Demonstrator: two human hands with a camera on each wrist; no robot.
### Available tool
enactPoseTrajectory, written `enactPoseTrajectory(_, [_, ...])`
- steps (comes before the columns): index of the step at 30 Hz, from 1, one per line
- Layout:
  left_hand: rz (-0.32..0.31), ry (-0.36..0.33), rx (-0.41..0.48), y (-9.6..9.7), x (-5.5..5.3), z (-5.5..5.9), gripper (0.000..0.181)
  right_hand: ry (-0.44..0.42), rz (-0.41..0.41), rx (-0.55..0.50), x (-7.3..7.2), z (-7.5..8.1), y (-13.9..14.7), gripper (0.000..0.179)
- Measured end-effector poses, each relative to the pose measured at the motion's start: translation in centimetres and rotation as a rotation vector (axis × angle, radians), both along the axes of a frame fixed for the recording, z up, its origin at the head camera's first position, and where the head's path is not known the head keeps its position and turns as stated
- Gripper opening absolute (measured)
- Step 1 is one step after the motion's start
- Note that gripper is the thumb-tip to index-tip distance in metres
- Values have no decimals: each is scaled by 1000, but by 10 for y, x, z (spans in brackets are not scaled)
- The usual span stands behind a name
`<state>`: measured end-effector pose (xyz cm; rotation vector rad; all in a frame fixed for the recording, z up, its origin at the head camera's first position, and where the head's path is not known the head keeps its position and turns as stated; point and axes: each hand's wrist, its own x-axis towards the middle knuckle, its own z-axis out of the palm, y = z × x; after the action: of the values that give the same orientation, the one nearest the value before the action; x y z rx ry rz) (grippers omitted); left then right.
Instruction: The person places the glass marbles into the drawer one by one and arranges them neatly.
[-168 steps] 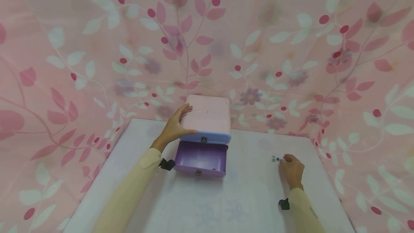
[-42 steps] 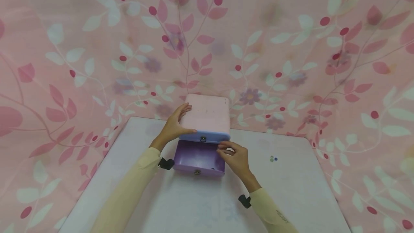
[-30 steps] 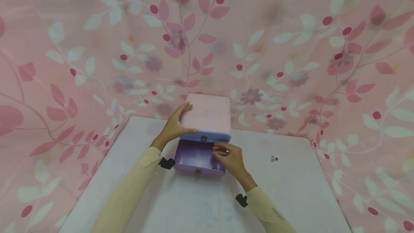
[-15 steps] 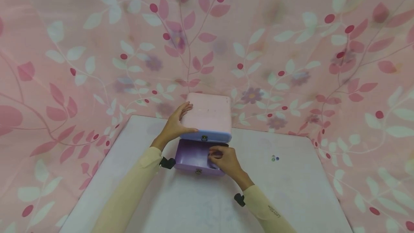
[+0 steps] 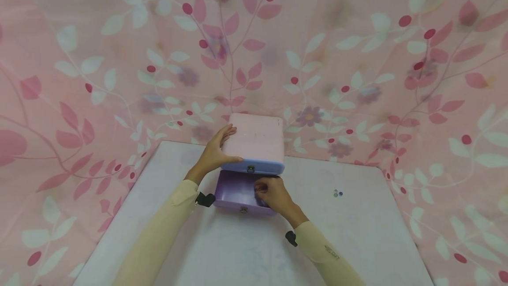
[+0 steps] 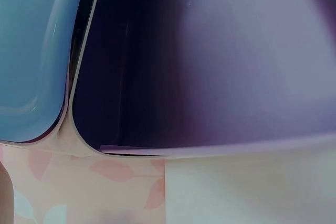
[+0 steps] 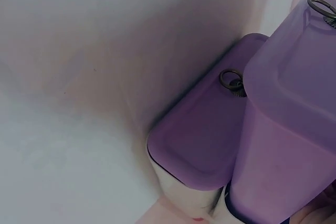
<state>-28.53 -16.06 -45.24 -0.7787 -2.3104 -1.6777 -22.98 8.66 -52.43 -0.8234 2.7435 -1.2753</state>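
A small drawer chest [image 5: 254, 138] with a pink top stands against the backdrop. My left hand [image 5: 212, 153] rests on its left side, thumb reaching over the front edge above the blue drawer [image 5: 262, 167]. Below that, a purple drawer [image 5: 234, 191] is pulled out; the left wrist view looks into its bare interior [image 6: 252, 51]. My right hand [image 5: 275, 193] dips into this drawer at its right side, thumb and fingers pinched together and pointing down. A marble in the pinch is hidden by the fingers. Three marbles [image 5: 340, 193] lie on the table to the right.
Another purple drawer [image 7: 205, 135], pushed in, sits under the pulled-out one and carries a ring pull [image 7: 231, 80]. The white table [image 5: 238, 250] meets a pink floral backdrop [image 5: 254, 47] behind the chest.
My right hand has come from the marbles on the table to the purple drawer and sunk into it; one marble fewer lies on the table. My left hand stays in place.
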Motion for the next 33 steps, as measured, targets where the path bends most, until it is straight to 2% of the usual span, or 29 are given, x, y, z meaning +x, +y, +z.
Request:
enactPoseTrajectory(7, [-2,10,-4,0,0,-2,109,17,-7,98,-3,-1,-2,21])
enactPoseTrajectory(10, [-4,12,-4,-1,-1,-3,109,6,-11,99,-2,-3,-2,22])
enactPoseTrajectory(23, [-5,13,-8,0,1,-2,109,-36,-34,-87,4,-5,3,22])
enactPoseTrajectory(33, [9,-5,-13,-1,1,0,109,-55,-48,-174,5,-7,3,24])
